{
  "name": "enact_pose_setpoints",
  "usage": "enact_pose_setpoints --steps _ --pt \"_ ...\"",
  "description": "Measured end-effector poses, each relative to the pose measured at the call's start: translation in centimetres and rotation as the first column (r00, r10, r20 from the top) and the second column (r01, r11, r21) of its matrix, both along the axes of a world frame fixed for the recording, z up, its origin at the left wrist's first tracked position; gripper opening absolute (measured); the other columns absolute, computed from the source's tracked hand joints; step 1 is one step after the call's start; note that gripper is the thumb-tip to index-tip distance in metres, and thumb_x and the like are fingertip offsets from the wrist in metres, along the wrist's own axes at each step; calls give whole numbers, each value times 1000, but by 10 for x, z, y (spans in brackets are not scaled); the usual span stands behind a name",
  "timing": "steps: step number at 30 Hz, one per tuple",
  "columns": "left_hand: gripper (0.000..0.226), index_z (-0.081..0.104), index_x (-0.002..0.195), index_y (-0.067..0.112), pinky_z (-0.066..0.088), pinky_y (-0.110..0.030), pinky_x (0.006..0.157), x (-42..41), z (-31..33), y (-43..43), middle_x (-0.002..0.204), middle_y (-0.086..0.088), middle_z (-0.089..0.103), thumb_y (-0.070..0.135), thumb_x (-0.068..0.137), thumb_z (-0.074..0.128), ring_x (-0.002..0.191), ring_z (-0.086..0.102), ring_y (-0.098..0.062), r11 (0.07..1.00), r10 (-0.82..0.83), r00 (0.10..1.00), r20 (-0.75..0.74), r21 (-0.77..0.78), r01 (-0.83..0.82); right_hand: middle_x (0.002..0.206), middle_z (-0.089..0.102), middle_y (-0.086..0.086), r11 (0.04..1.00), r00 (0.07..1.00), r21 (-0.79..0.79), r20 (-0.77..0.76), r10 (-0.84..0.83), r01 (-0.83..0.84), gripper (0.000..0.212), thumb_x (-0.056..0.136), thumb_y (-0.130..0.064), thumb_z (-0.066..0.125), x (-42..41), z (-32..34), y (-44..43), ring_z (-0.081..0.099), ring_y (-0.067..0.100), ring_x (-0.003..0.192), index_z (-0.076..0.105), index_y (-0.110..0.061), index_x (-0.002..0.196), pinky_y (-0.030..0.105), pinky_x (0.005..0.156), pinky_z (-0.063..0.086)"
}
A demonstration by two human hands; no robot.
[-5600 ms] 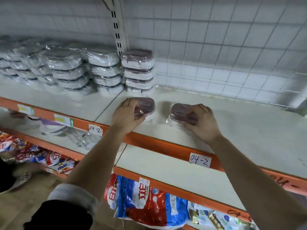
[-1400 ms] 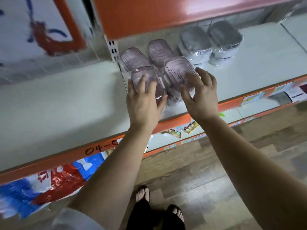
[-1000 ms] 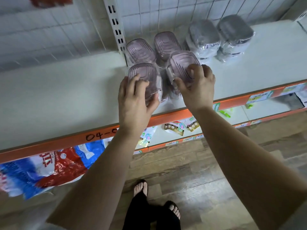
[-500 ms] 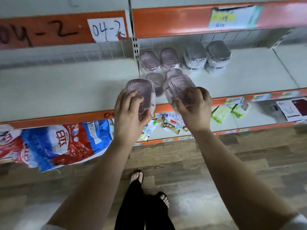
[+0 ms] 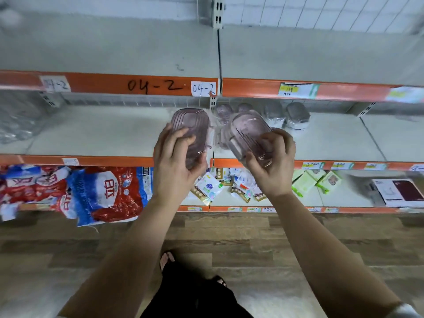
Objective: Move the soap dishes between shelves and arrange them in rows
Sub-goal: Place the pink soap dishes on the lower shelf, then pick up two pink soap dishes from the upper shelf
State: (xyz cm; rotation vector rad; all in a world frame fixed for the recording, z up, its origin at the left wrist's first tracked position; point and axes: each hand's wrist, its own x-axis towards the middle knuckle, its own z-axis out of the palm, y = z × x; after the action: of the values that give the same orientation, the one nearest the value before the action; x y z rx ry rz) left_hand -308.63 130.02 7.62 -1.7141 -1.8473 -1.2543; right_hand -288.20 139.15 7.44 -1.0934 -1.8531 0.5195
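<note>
Soap dishes [image 5: 190, 121] [image 5: 250, 131] lifted beyond shelf edge [image 5: 91, 160], left hand [image 5: 174, 166], right hand [image 5: 275, 164] gripping

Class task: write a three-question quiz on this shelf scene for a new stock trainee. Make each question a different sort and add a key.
1. True or false: the left hand holds a pink soap dish.
2. The right hand grips: A a cup; B a second soap dish; C nothing.
3. Fill in: the handwritten mark on the orange shelf edge reads ___.
Key: 1 true; 2 B; 3 04-2.
</note>
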Motion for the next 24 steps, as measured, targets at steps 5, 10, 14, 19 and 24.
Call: enact_pose_setpoints --steps 5,10,14,19,24 --pt "32 66 102 -4 43 -47 108 -40 37 -3 115 -21 63 25 88 68 119 55 -44 992 96 994 -51 87 -91 124 48 9 997 999 74 -43 29 -26 48 78 -40 64 -37 36 12 44 24 117 60 -6 111 25 100 38" --pt "32 65 101 -1 33 -32 113 -111 60 0 113 -18 63 28 88 66 116 56 -37 980 196 978 -73 56 -192 121 51 11 987 991 89 43 127 -131 51 77 -45 61 -96 66 30 47 33 116 61 -6 110 40 98 42" --pt "36 64 102 0 45 -46 99 -184 75 0 109 -19 63 32 86 60 111 56 -42 964 253 964 -78 -59 -258 110 53 1 963 965 111 124 231 -245 51 76 -46 59 -156 90 42 53 34 108 63 -6 107 45 93 47" --pt "45 65 99 2 45 -42 95 -276 95 -6 101 -15 65 42 83 52 99 57 -37 950 238 971 -34 -201 -240 117 59 3 956 927 -26 235 291 -293 57 73 -56 57 -241 107 50 55 26 111 65 -16 113 31 93 45" --pt "43 62 126 9 35 -47 109 -360 105 -14 127 -16 65 30 89 60 130 47 -41 923 175 984 -15 -344 -170 127 52 8 974 935 -23 274 225 -227 41 85 -38 71 -312 107 47 59 25 109 69 -13 117 32 96 47"
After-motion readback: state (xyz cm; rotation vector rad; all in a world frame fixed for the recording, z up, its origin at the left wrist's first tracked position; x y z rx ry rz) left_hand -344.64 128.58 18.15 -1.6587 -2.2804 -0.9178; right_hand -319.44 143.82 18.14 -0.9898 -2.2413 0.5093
